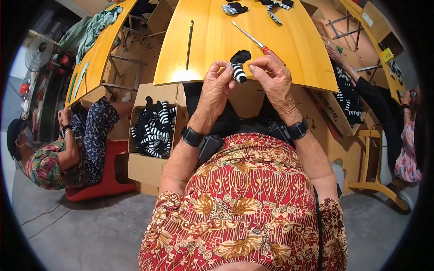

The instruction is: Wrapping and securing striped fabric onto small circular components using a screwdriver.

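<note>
Over the near edge of the yellow table, my left hand (214, 86) pinches a small black-and-white striped plush piece (239, 72) between thumb and fingers. One end of this piece is fuzzy black, and its rounded tip is dark. Just right of it is my right hand (275, 80), thumb and forefinger pressed together beside the plush piece. Whatever lies between those fingertips, such as a thread, is too small to make out. A screwdriver (264, 49) with a red handle lies on the table just beyond my right hand.
A thin dark rod (189, 45) lies on the table (208, 27), with more striped pieces (273, 10) at its far side. Cardboard boxes of striped pieces stand left (156, 128) and right (347, 97). A seated person (58, 156) is left; another person's arm (346, 65) reaches in right.
</note>
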`<state>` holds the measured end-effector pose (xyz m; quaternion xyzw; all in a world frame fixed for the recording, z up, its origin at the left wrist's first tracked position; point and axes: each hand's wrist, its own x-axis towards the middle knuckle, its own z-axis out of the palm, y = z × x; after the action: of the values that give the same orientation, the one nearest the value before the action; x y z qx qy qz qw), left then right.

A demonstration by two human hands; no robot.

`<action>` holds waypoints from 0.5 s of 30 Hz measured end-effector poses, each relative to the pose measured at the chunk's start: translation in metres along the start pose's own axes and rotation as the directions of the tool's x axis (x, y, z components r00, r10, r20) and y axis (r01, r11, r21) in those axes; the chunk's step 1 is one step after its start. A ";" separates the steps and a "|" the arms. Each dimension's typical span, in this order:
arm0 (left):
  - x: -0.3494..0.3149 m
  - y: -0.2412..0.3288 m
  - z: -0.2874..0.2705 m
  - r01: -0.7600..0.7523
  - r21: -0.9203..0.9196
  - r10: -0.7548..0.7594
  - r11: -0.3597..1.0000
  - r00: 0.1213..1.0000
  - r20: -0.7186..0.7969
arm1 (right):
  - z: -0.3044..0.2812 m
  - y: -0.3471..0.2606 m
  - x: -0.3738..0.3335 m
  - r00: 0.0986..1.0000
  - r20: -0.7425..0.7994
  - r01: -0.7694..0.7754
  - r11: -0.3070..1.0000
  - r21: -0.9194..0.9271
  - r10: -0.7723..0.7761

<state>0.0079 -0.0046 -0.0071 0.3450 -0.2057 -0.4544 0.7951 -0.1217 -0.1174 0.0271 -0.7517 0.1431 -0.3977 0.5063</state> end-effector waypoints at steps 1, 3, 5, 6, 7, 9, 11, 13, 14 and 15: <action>0.000 0.000 0.000 0.004 0.003 -0.004 1.000 1.000 0.008 | 0.001 -0.003 0.000 1.000 -0.001 -0.003 1.000 0.000 0.003; -0.001 0.001 0.005 -0.008 0.005 0.007 1.000 0.999 0.048 | 0.004 -0.008 0.001 0.983 0.090 -0.165 0.983 0.080 0.158; -0.001 0.001 0.009 -0.024 0.006 0.023 1.000 0.995 0.093 | -0.001 -0.005 0.002 0.968 0.130 -0.234 0.961 0.146 0.215; 0.000 0.003 0.008 -0.024 0.042 0.020 0.999 0.995 0.094 | -0.003 -0.009 0.003 0.941 0.179 -0.323 0.922 0.214 0.288; 0.001 0.005 0.007 -0.025 0.078 0.017 0.997 0.995 0.096 | -0.004 -0.012 0.004 0.906 0.233 -0.410 0.870 0.275 0.353; -0.001 0.004 0.007 -0.054 0.107 0.044 0.993 0.995 0.090 | -0.007 -0.012 0.004 0.874 0.320 -0.455 0.847 0.274 0.366; 0.000 0.003 0.005 -0.116 0.310 0.110 0.944 0.993 0.037 | -0.009 -0.007 0.004 0.864 0.365 -0.467 0.824 0.320 0.348; -0.002 0.004 0.008 -0.120 0.328 0.110 0.937 0.993 0.049 | -0.009 -0.010 0.003 0.848 0.400 -0.465 0.850 0.247 0.347; -0.002 0.005 0.010 -0.132 0.349 0.125 0.928 0.991 0.044 | -0.008 -0.009 0.003 0.877 0.354 -0.421 0.873 0.244 0.324; -0.002 0.005 0.011 -0.145 0.370 0.140 0.918 0.989 0.039 | -0.004 -0.006 0.003 0.903 0.309 -0.377 0.895 0.240 0.298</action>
<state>0.0029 -0.0046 0.0040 0.4708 -0.3175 -0.3501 0.7449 -0.1244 -0.1194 0.0341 -0.6774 0.1429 -0.2157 0.6886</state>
